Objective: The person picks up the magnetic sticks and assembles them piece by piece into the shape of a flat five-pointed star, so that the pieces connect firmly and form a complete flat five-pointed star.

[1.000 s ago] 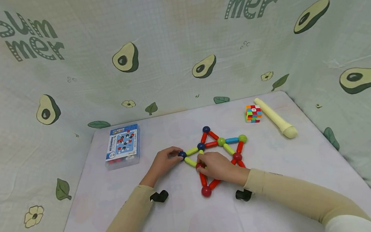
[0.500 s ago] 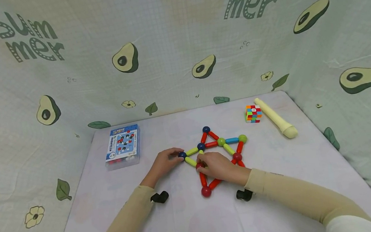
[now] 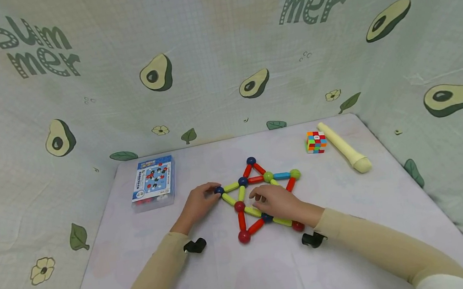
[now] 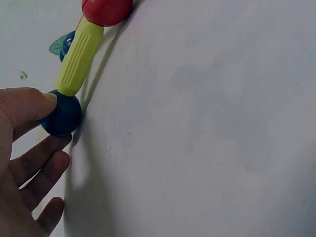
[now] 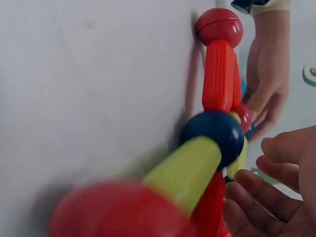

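Observation:
A flat figure of magnetic rods (image 3: 255, 179) and balls lies on the table, joined into triangles. With thumb and fingers, my left hand (image 3: 197, 205) pinches the dark blue ball (image 4: 62, 115) at the figure's left corner; a yellow-green rod (image 4: 80, 58) runs from it to a red ball (image 3: 239, 206). My right hand (image 3: 280, 203) hovers over the figure's middle, fingers loosely bent and nothing between them. In the right wrist view its fingers are beside another dark blue ball (image 5: 216, 138). This hand hides part of the figure's right side in the head view.
A clear box with a blue-and-white label (image 3: 153, 182) stands at the back left. At the back right are a colourful puzzle cube (image 3: 316, 142) and a pale yellow stick with a rounded end (image 3: 343, 147). Printed cloth (image 3: 212, 114) hangs behind the table.
The whole figure has slid a little to the left, along with my left hand. My right hand has let go near the middle red ball and drawn slightly right.

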`<state>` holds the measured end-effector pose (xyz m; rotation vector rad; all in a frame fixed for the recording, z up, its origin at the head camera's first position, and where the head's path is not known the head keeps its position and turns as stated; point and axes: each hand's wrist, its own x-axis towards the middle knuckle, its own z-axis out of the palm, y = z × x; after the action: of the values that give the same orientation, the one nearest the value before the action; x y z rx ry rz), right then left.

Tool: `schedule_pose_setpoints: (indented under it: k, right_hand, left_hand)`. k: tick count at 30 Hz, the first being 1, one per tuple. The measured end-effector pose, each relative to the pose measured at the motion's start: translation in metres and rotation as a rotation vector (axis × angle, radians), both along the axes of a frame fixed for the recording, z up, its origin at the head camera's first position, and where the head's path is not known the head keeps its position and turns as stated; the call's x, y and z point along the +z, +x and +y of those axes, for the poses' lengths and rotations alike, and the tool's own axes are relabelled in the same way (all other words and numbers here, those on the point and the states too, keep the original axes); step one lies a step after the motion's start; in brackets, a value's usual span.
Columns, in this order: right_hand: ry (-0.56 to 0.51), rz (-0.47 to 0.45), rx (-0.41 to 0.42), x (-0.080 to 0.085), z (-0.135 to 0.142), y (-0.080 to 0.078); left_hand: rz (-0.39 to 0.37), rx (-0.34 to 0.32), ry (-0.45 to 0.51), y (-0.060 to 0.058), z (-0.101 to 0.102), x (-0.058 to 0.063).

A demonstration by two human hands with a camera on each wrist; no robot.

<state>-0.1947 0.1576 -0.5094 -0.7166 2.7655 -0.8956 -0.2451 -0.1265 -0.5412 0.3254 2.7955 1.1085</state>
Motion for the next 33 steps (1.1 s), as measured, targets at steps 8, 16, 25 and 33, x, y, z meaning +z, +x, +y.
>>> schedule_pose_setpoints:
  k: [8,16,25,33]
  right_hand:
    - [-0.075,0.021,-0.062,0.005,0.016,-0.005]
    - [-0.032,0.057,-0.146,0.000,0.028,-0.009]
    - [0.011,0.026,-0.236,-0.012,0.038,-0.007]
    - [0.008,0.022,-0.276,-0.015,0.038,-0.007]
  left_hand:
    - [0.000,0.082,-0.003,-0.009,-0.021,0.002]
    - [0.063,0.185,-0.020,-0.001,-0.018,0.000]
    - [0.102,0.126,-0.103,0.040,-0.001,-0.001]
    - [0.062,0.097,-0.040,0.051,0.011,0.000]
